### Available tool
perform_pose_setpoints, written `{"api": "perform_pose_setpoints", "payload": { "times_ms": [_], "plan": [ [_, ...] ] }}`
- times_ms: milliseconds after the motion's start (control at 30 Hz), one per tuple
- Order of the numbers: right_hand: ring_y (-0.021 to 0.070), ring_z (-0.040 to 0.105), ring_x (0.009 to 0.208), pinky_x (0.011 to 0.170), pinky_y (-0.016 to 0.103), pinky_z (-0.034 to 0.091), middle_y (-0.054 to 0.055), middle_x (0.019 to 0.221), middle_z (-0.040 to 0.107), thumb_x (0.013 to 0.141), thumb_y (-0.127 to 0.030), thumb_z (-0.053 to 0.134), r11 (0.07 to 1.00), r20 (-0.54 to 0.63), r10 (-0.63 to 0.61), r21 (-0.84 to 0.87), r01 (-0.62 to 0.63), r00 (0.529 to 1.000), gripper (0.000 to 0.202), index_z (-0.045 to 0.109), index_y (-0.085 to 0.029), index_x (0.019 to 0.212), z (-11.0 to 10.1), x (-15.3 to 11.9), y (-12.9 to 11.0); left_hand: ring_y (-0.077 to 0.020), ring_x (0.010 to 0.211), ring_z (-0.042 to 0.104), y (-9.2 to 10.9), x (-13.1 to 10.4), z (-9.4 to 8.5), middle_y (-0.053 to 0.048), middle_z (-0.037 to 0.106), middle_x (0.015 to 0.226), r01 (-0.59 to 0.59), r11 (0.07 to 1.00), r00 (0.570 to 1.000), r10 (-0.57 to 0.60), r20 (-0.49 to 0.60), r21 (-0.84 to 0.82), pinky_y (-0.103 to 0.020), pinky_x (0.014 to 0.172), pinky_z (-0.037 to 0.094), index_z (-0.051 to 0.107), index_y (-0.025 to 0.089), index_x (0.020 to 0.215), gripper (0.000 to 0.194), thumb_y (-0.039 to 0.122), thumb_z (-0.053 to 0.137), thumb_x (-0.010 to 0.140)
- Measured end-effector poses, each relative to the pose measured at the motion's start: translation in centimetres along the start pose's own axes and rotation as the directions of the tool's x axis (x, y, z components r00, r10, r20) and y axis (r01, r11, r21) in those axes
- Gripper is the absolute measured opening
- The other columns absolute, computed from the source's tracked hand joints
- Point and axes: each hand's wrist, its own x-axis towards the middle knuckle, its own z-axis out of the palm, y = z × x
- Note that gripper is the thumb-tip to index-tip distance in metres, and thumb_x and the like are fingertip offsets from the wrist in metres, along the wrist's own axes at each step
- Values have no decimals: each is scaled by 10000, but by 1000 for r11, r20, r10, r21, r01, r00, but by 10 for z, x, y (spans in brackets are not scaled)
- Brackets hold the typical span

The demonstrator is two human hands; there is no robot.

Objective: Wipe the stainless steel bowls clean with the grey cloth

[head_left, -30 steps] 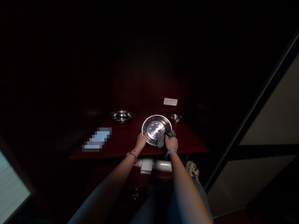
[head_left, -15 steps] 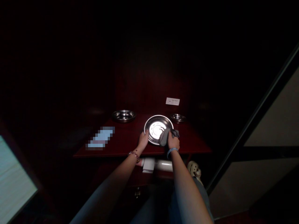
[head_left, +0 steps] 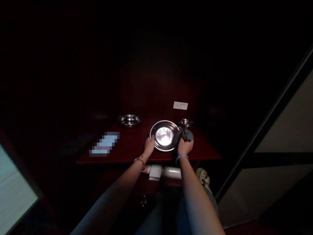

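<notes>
A shiny round steel plate with a deep rim is tilted up toward me above the dark red desk surface. My left hand grips its left edge, thumb over the rim and fingers out of sight behind. Bunched in my right hand is a grey cloth, closed in the fingers at the plate's right rim. Part of the cloth lies dark against that edge.
Behind stand two more steel dishes, one at the back left and a smaller one at the back right. A blurred-out pale rectangle lies on the desk's left. A white socket panel is on the back wall. White rolled items sit below.
My right hand has moved the cloth from the plate's inner face outward to the right rim. The left hand keeps its grip; the plate has shifted slightly left.
</notes>
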Motion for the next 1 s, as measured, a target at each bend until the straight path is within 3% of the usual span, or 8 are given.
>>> {"api": "perform_pose_setpoints", "payload": {
  "times_ms": [100,167,233,333,433,533,767,1000],
  "plan": [
    [242,566,1202,1026,308,420,132,1285,643,916,-227,447,968,82,-240,-55,245,967,444,563,-145,1336,-1,-5,-3,-207,706,627,-3,1,1,-62,667,690,-13,1000,1000,12,23,16,-296,689,465,640,167,773,322,429,480,870],
    [235,550,1209,1032,311,412,110,1290,640,876,-164,488,907,203,-392,-77,414,897,471,558,-170,1341,1,-9,-3,-202,689,615,-4,1,1,-59,663,693,-21,1000,999,20,49,21,-300,685,461,642,164,780,336,455,491,853],
    [228,544,1207,1023,308,414,94,1300,635,851,-139,536,852,299,-465,-103,513,833,504,547,-198,1352,4,-13,-1,-200,675,608,-4,1,1,-60,663,696,-33,999,996,31,86,18,-305,686,461,644,161,777,354,478,499,838],
    [232,556,1161,961,308,437,101,1273,639,871,-191,579,836,333,-443,-182,518,832,496,519,-199,1363,12,-17,1,-201,684,612,-3,0,1,-64,672,710,-41,999,993,41,114,-3,-305,697,466,649,161,776,371,501,510,826],
    [264,540,1160,937,337,431,161,1282,612,892,-229,570,846,242,-397,-276,455,885,480,495,-125,1355,18,-19,1,-202,700,617,-4,1,2,-70,681,732,-27,1000,993,27,112,-8,-304,701,473,650,159,789,369,500,515,824],
    [291,501,1191,946,366,401,190,1324,571,886,-180,544,828,178,-410,-339,447,894,429,520,-103,1307,19,-20,0,-206,717,623,-7,2,3,-80,689,758,-41,999,992,41,121,-6,-307,707,480,651,154,811,362,483,502,839],
    [300,459,1246,988,418,341,162,1474,497,919,-84,432,753,301,-458,-369,545,836,410,624,-182,1269,16,-19,1,-214,738,635,-9,1,3,-94,711,791,-77,997,989,74,128,12,-302,707,481,662,157,834,350,469,505,857],
    [318,442,1265,1017,433,362,170,1443,537,908,-167,508,714,387,-503,-318,624,773,510,536,-132,1416,19,-22,1,-208,726,645,-6,-1,3,-91,717,784,-65,998,989,62,131,20,-294,692,484,677,143,859,377,482,511,852]
  ]
}}
